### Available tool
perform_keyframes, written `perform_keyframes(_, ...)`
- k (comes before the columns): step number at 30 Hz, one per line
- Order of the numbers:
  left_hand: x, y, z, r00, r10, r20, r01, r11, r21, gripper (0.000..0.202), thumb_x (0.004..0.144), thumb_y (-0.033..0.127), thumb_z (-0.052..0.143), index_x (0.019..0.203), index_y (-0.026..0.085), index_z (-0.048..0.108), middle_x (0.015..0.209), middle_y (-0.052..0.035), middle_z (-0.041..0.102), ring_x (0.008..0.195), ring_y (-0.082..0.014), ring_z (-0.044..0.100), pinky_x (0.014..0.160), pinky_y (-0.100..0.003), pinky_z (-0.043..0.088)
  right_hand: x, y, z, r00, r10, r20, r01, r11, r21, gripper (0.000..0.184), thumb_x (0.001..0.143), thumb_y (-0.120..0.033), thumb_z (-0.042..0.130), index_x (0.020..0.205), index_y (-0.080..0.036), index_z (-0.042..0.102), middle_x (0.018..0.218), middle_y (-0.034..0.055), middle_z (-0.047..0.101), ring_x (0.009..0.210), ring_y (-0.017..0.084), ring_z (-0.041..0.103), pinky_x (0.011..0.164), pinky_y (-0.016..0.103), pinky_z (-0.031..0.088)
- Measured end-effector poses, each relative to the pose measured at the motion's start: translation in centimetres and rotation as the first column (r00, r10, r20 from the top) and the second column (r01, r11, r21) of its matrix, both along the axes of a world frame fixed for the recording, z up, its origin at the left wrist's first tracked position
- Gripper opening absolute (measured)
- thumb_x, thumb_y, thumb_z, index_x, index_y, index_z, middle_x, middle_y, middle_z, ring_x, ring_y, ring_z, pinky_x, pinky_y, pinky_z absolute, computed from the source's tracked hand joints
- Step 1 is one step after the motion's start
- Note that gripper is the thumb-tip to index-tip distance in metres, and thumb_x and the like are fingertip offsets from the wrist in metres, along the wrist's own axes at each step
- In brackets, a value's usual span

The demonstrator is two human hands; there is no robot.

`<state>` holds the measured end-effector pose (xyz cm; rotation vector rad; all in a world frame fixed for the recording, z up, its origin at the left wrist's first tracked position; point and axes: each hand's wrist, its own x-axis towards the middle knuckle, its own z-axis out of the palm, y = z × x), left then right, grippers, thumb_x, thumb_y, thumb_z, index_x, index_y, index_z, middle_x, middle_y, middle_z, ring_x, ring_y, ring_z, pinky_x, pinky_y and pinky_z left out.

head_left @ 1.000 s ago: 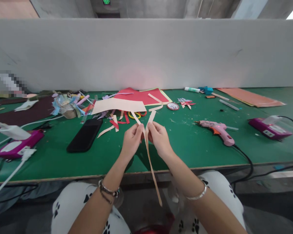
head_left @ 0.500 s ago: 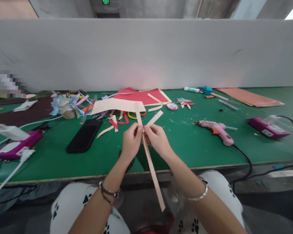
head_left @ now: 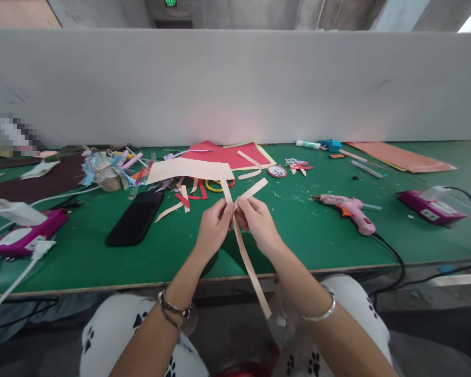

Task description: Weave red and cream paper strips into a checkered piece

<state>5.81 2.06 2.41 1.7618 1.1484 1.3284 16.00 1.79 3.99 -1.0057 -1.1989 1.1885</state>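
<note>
Above the green table, my left hand point(head_left: 215, 222) and my right hand point(head_left: 258, 222) meet with their fingertips close together. Both pinch pale peach paper strips where they cross. One long paper strip point(head_left: 251, 269) hangs down past the table's front edge, and a piece of strip point(head_left: 226, 190) sticks up beyond my left fingers. From my right fingers a shorter strip end point(head_left: 255, 188) slants up to the right. My fingers hide the crossing itself, so how the strips join does not show. Behind the hands lies a wide peach paper sheet point(head_left: 188, 170).
Left of my hands lies a black phone point(head_left: 135, 219), with red and peach paper scraps point(head_left: 184, 199) behind it. A pink glue gun point(head_left: 347, 207) rests on the right. Purple power strips point(head_left: 432, 207) sit at both sides. Red paper point(head_left: 223, 156) lies near the white partition point(head_left: 235, 86).
Both hands have shifted slightly to the right with the strips. The long strip's lower end has risen and the strip now curves a little more.
</note>
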Motion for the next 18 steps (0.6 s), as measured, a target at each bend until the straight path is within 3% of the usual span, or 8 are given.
perform_keyframes(5,-0.01,-0.08,0.26,0.996,0.077,-0.046,-0.073,0.994,0.08,0.027,0.08,0.031,0.039,0.056,0.018,0.04,0.047,0.0062,0.038,0.042,-0.0078,0.036,0.041,-0.018,0.028,-0.14,0.14,-0.48,0.997,0.019,0.074,-0.025,0.996,0.085,0.027,0.071,-0.038,0.048,0.054,-0.018,0.04,0.041,-0.0094,0.035,0.036,0.003,0.031,0.037,0.018,0.024)
perform_keyframes(10,0.09,-0.24,0.38,0.983,0.173,-0.053,-0.165,0.978,0.127,0.031,0.079,0.031,0.041,0.052,0.019,0.034,0.046,0.0064,0.034,0.044,-0.0078,0.033,0.043,-0.019,0.027,-0.28,0.18,-0.83,0.99,-0.011,0.14,-0.006,0.993,0.12,0.03,0.073,-0.034,0.043,0.05,-0.019,0.032,0.042,-0.0093,0.031,0.037,0.003,0.028,0.037,0.018,0.022)
perform_keyframes(18,0.24,-0.35,0.05,0.974,0.225,0.028,-0.226,0.974,0.026,0.031,0.08,0.035,0.04,0.053,0.02,0.033,0.043,0.0067,0.034,0.04,-0.0084,0.036,0.041,-0.02,0.028,-0.25,0.1,-0.77,0.976,-0.044,0.211,0.017,0.992,0.129,0.029,0.074,-0.031,0.042,0.049,-0.019,0.034,0.038,-0.0092,0.032,0.035,0.004,0.028,0.036,0.018,0.021)
